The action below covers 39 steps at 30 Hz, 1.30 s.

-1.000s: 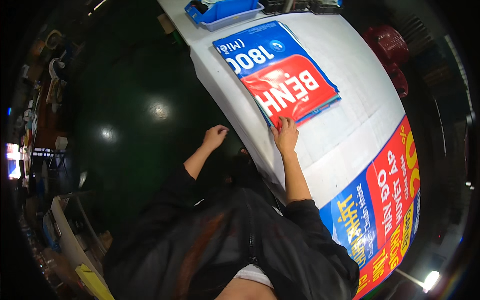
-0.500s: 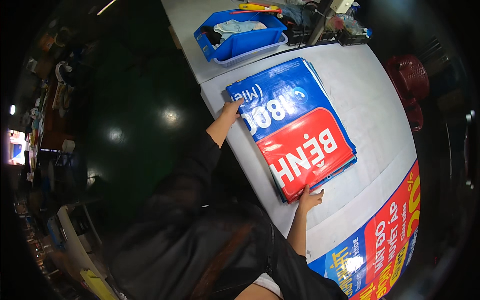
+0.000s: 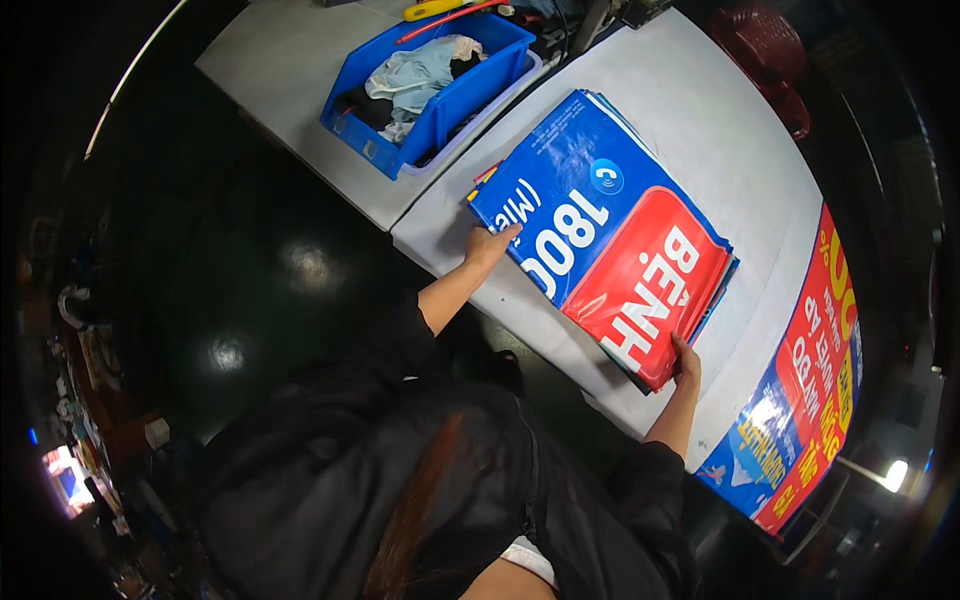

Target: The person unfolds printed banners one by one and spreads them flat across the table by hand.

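Note:
A stack of glossy printed banner sheets, blue and red on top with white lettering, lies on the white table. My left hand grips its left edge, the thumb on the top sheet and the other fingers hidden beneath or behind the edge. At the near right corner, my right hand is closed against the edge, with fingertips on the red part. Some sheet edges below stick out unevenly at the far left and right sides.
A blue plastic bin with crumpled cloths stands beyond the stack, in a pale basket. A yellow-handled tool lies behind it. Another colourful banner covers the table's right end. A dark red chair stands past the far edge.
My view has turned, so the table and bin appear rotated. My right hand has shifted from below the near edge to the stack's near right corner. My left hand stays at the left edge.

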{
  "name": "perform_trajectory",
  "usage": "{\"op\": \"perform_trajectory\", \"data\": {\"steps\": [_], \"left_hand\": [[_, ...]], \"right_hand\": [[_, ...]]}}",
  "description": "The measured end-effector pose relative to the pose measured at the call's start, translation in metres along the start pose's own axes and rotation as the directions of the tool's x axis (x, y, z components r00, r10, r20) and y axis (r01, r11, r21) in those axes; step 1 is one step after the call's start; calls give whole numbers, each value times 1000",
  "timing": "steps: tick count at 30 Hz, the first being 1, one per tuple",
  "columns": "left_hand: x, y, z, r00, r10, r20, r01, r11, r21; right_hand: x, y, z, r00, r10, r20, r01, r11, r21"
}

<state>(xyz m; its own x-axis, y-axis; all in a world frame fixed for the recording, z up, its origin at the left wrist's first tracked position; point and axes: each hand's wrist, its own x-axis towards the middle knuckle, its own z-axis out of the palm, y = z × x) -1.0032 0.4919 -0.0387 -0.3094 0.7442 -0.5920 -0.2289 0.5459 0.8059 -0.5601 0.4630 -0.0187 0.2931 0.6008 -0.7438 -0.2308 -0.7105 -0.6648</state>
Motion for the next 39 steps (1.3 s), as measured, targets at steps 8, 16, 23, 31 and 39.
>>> {"op": "perform_trajectory", "data": {"steps": [8, 16, 23, 31, 39], "left_hand": [[12, 54, -24, 976, 199, 85, -200, 980, 8], [-174, 148, -42, 336, 833, 439, -942, 287, 176], [-270, 218, -122, 33, 928, 370, -946, 149, -288], [-241, 318, -263, -147, 981, 123, -957, -110, -270], [-122, 446, -478, 3, 1000, 25, -1000, 3, 14]], "right_hand": [[-83, 80, 42, 981, -13, 192, -54, 938, 342], [-226, 219, 115, 958, -116, 263, -124, 660, 741], [-288, 224, 158, 973, -105, 206, -15, 860, 510], [-337, 84, 292, 819, -572, 28, 529, 774, 350], [-404, -38, 587, 796, -581, 171, 526, 803, 279]]}}
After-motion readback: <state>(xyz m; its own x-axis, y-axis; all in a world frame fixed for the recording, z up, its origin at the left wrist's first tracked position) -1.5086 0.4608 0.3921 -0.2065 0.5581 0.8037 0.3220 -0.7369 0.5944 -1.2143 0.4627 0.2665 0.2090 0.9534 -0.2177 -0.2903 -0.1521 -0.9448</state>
